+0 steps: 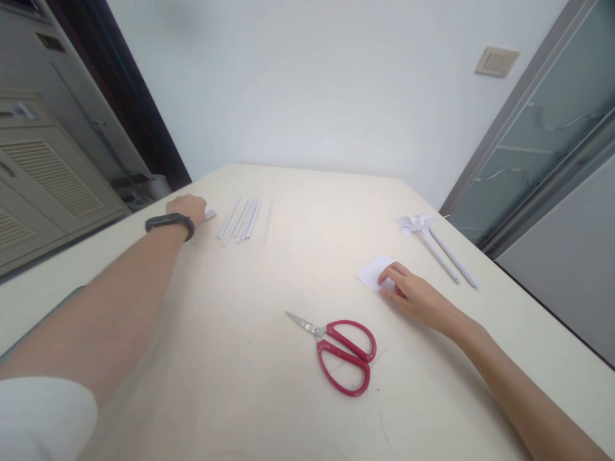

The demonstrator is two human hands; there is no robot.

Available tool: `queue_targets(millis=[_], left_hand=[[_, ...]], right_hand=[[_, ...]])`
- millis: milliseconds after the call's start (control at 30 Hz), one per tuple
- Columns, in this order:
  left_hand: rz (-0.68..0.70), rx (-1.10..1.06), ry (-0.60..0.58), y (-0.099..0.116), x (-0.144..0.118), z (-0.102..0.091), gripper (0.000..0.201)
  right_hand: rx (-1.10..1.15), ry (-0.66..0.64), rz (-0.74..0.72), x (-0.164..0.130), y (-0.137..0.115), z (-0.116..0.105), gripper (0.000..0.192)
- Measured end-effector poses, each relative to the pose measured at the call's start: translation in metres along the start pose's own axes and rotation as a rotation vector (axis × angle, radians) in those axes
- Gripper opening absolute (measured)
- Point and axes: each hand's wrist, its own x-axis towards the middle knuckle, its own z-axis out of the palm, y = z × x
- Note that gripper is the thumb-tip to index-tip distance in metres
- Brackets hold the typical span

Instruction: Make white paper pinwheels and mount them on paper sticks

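Observation:
Fingers loosely bent and apart, my right hand (pixel 403 288) rests over a small white paper sheet (pixel 369 273) lying flat on the table. My left hand (pixel 187 206), with a black wristband, reaches to the far left of the table. A bit of white paper (pixel 210 214) shows beside it; its fingers are hidden, so I cannot tell whether they grip it. Red-handled scissors (pixel 343 349) lie between my arms, blades nearly closed and pointing left. Several thin white paper tubes (pixel 245 221) lie right of my left hand, with one narrow white strip (pixel 268 221) apart from them.
At the right lie a folded white paper pinwheel shape (pixel 416 223) and two white paper sticks (pixel 446 257). The pale table (pixel 307 205) meets a white wall with a switch (pixel 497 62). A glass-panelled door stands right; a louvred cabinet (pixel 48 173) stands left.

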Motion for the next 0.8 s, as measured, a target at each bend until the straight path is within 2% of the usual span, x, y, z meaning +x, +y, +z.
queue_targets(millis=[333,433,533,600,667,733,800], left_hand=[[-0.02,0.079,0.059,0.004,-0.033,-0.043,0.032],[0.0,0.103,0.106,0.012,-0.045,-0.068,0.033],[0.088,0.136,0.178,0.031,-0.064,-0.1,0.033],[0.161,0.14,0.222,0.053,-0.089,-0.119,0.026],[0.284,0.125,0.242,0.08,-0.127,-0.13,0.018],[0.451,0.102,0.229,0.108,-0.175,-0.133,0.021],[0.635,0.066,0.184,0.133,-0.222,-0.125,0.019]], right_hand=[[0.021,0.021,-0.013,0.0,0.001,0.001,0.02],[0.046,0.03,-0.02,-0.002,0.003,0.001,0.021],[0.082,0.058,-0.009,-0.003,0.002,0.0,0.023],[0.123,0.088,0.004,-0.005,-0.004,-0.003,0.027],[0.192,0.099,0.009,-0.007,-0.015,-0.006,0.033],[0.297,0.067,-0.009,-0.011,-0.03,-0.01,0.042],[0.444,-0.001,-0.066,-0.016,-0.046,-0.011,0.049]])
